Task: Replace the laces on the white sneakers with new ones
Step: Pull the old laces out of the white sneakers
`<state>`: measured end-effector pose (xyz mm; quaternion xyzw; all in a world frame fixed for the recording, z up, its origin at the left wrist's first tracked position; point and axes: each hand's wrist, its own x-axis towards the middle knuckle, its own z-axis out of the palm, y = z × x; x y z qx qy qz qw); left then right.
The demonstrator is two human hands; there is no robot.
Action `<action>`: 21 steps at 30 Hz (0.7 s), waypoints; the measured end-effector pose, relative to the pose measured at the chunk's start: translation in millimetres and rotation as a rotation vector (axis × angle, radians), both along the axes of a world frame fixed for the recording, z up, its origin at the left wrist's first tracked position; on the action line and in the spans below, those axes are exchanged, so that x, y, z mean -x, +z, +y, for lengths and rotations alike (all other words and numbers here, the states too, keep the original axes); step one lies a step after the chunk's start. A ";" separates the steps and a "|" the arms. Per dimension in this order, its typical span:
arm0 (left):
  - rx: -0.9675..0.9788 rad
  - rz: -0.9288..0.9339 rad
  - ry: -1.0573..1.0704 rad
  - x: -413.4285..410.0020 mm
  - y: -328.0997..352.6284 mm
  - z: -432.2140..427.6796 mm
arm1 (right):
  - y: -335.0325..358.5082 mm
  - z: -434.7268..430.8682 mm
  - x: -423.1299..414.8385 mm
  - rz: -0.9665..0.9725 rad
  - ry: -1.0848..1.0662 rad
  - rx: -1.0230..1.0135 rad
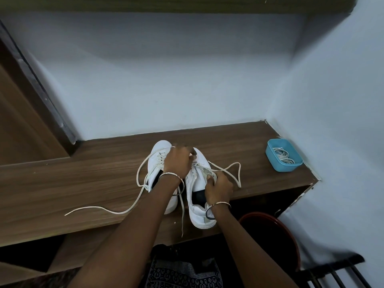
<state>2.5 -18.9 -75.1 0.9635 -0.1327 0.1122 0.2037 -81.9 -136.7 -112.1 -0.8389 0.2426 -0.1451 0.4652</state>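
Wood tabletop sits in the wall corner. I see two white sneakers side by side mid-tabletop, toes to the wall: left sneaker, right sneaker. Left hand is at the right sneaker's front eyelets, fingers curled and blurred; can't tell what they pinch. Right hand grips the right sneaker at its eyelet flap. Blue tub at the far right end holds coiled laces. Loose lace trails left from the left sneaker.
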 end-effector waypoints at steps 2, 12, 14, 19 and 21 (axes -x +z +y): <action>-0.161 0.044 -0.077 -0.5 -1.4 -3.2 | -0.2 0.3 0.2 -0.003 0.001 -0.003; -0.372 0.014 0.121 12.2 -1.6 -3.7 | -1.4 0.5 0.0 -0.012 0.005 -0.011; -0.250 0.016 0.343 14.5 -0.4 1.0 | -1.2 -0.1 -0.3 -0.013 0.006 0.000; -0.044 -0.064 0.425 13.3 1.0 6.2 | -2.3 -0.3 -0.1 -0.012 0.015 0.004; -0.050 -0.076 0.227 13.8 3.5 1.9 | -2.7 -0.2 -0.1 -0.015 0.015 0.006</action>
